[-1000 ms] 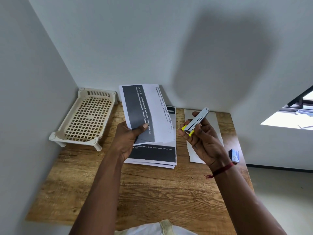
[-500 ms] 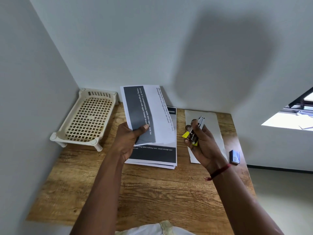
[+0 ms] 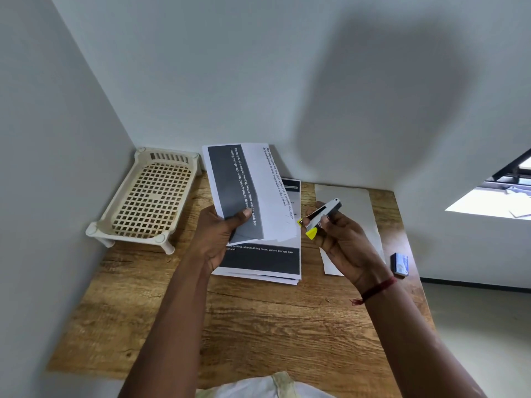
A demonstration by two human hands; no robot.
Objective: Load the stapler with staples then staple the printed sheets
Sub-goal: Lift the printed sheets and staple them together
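Observation:
My left hand (image 3: 218, 234) holds a few printed sheets (image 3: 253, 191) upright above the table, thumb on the dark printed band. Under them a stack of printed sheets (image 3: 264, 262) lies flat on the wooden table (image 3: 258, 326). My right hand (image 3: 342, 242) grips a small silver stapler (image 3: 321, 215) with yellow parts. Its yellow nose sits right at the lower right edge of the held sheets. A small blue staple box (image 3: 400, 264) lies at the table's right edge.
A cream plastic lattice tray (image 3: 149, 199) stands at the back left against the walls. A blank white sheet (image 3: 353, 214) lies behind my right hand. A tiny loose bit (image 3: 328, 299) lies on the wood near my right wrist. Walls close the table on three sides.
My right hand turned the stapler from pointing up and away to lying level. It brought the yellow nose left to the edge of the held sheets. My left hand stayed put.

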